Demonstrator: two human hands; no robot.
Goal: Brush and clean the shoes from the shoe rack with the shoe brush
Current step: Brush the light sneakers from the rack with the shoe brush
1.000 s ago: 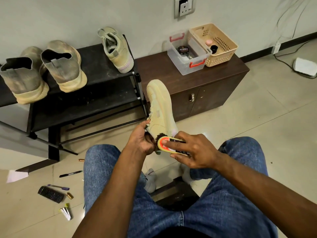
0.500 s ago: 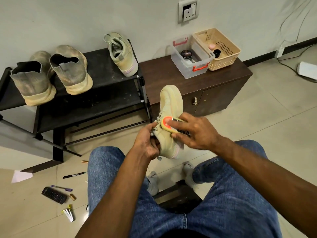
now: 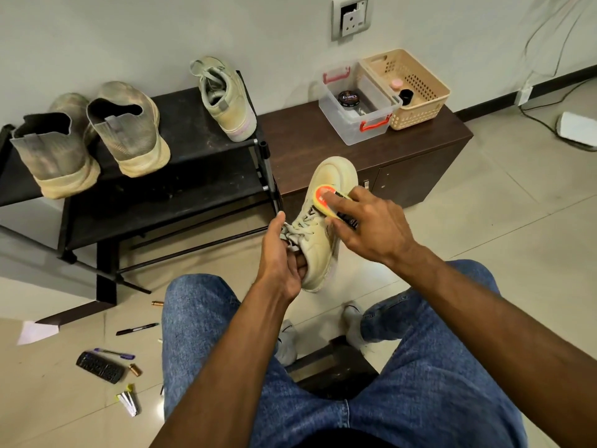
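Observation:
A cream lace-up shoe (image 3: pixel 318 247) is held in the air above my knees, toe pointing away. My left hand (image 3: pixel 282 257) grips it at the heel opening, fingers inside. My right hand (image 3: pixel 371 226) holds the shoe brush (image 3: pixel 326 197), yellow with an orange label, pressed on the shoe's upper near the toe. On the black shoe rack (image 3: pixel 193 189) stand a matching cream shoe (image 3: pixel 226 98) and two dusty grey slip-on shoes (image 3: pixel 129 130) (image 3: pixel 51 156).
A dark wood cabinet (image 3: pixel 323 150) beside the rack carries a clear box (image 3: pixel 358 105) with a polish tin and a beige basket (image 3: pixel 410 88). On the floor at left lie pens, a remote (image 3: pixel 100 367) and small scraps. A dark stool edge (image 3: pixel 332 367) shows between my legs.
My right hand has slid the brush from the heel end up along the shoe toward the toe. My left hand has kept its hold on the shoe.

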